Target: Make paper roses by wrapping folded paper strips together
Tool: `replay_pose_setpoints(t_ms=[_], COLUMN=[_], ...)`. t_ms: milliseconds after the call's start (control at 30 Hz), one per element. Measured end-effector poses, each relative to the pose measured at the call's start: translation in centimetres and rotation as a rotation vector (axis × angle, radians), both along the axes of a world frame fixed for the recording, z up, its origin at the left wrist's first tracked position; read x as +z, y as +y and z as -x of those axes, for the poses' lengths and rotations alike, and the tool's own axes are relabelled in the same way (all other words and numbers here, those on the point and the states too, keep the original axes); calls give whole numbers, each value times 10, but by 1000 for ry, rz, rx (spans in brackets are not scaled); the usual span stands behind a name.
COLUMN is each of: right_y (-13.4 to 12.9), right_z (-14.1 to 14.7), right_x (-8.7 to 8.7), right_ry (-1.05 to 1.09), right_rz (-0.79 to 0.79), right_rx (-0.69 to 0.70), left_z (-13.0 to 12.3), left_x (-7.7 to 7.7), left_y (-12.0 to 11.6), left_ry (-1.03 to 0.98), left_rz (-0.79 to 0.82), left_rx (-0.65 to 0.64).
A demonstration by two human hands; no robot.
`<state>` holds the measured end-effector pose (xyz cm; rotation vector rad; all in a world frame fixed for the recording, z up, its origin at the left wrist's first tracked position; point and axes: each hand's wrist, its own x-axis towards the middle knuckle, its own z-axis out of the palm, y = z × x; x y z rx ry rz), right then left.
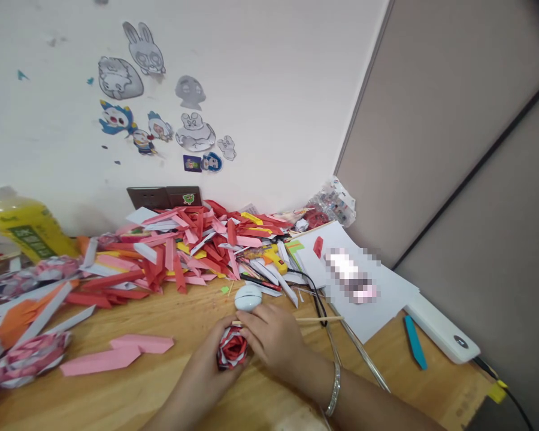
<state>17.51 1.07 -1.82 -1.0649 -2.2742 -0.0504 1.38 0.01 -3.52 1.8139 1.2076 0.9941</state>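
My left hand (206, 365) is closed around a folded-paper rose (233, 348) in red and white, its open swirl facing up. My right hand (273, 341), with a sparkling bracelet at the wrist, is closed on a thin wooden stick (320, 319) beside the rose's upper right edge. One end of the stick shows at the rose's rim; the other sticks out to the right. The fingertips of both hands are close together there. Just beyond them sits a pale computer mouse (248, 297). Two pink folded paper strips (117, 353) lie left of my hands.
A heap of red, pink, white and yellow folded strips (179, 245) lines the wall. A yellow glue gun (275, 258), white paper sheets (388, 287), a long white device (444, 326) and a blue strip (414, 342) lie rightward. A yellow drink bottle (27, 224) leans at left.
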Motion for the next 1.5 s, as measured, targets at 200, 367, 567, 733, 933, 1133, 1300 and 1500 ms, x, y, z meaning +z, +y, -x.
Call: replay_pose_setpoints(t_ms=[200,367,567,733,933,1133,1300,1500], right_y=[-1,-1,1,0,0,2,0,-3], right_z=[-1,-4,-7,-8,-10,-12,-13,-11], right_x=[2,5,5,9,13,10,15,28], right_ry=[-38,-36,-66,-73,-91,-81,97,311], right_rz=[17,8,-10,12,15,1,145,394], right_rx=[5,10,49,47,55,62,60,156], left_z=[1,0,2,2,2,2,2,5], left_x=[0,3,-4,-8,-9,-6,-9,-14], left_y=[0,-1,-1,0,0,-2,-3,-7], left_ry=[46,69,93,85,65,53,20,27], left_rz=[-20,-17,-16,-33,-4,5,-12,-122], left_rx=[3,-17,-39,-36,-39,-43,-25,-47])
